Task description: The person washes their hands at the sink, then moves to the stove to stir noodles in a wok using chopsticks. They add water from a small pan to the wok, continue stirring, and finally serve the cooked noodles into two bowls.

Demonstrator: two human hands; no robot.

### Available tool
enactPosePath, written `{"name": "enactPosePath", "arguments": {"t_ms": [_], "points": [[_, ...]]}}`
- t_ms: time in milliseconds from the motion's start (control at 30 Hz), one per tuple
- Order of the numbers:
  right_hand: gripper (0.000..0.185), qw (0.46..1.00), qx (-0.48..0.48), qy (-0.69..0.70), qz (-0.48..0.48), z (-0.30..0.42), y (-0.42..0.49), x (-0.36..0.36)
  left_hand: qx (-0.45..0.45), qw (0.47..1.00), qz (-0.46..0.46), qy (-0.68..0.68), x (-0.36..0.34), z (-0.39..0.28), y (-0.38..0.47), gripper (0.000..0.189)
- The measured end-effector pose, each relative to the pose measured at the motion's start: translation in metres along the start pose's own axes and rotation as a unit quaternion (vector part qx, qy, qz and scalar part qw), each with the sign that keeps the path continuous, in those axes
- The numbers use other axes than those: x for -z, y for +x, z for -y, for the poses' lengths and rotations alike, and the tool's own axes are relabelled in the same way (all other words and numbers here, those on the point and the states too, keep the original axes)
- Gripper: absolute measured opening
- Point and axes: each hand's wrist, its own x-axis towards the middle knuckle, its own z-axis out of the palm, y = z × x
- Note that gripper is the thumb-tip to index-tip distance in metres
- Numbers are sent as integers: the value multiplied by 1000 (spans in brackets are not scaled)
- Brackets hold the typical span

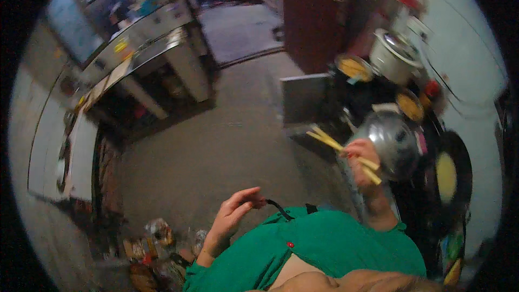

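Observation:
Two pale yellow sticks, perhaps chopsticks (330, 140), lie crossed in my right hand (363, 156), whose fingers are closed around them. That hand is beside a shiny metal bowl or lid (392, 144) at the right. Further right, a dark round pan (462, 170) has a flat pale yellow round (446, 176) on it. My left hand (239, 207) is in front of my green shirt, fingers bent and near a thin black cord (279, 209); whether it grips the cord is unclear.
A white pot with a lid (395, 54) and bowls of yellowish food (355, 69) stand at the upper right. A dark red door (312, 20) is beside an open doorway. At the left are a sink counter (152, 54) and a white-topped surface (83, 154). Bags and other items lie at the lower left.

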Motion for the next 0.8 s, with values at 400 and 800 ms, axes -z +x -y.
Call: {"name": "enactPosePath", "arguments": {"t_ms": [400, 800], "points": [[50, 783, 313, 289, 453, -39, 158, -389, -21, 858, -175, -483, 229, -5, 140, 44], [45, 588, -276, -85, 755, -352, 140, -642, -304, 580, -568, -498, 476, -22, -26, 29]]}}
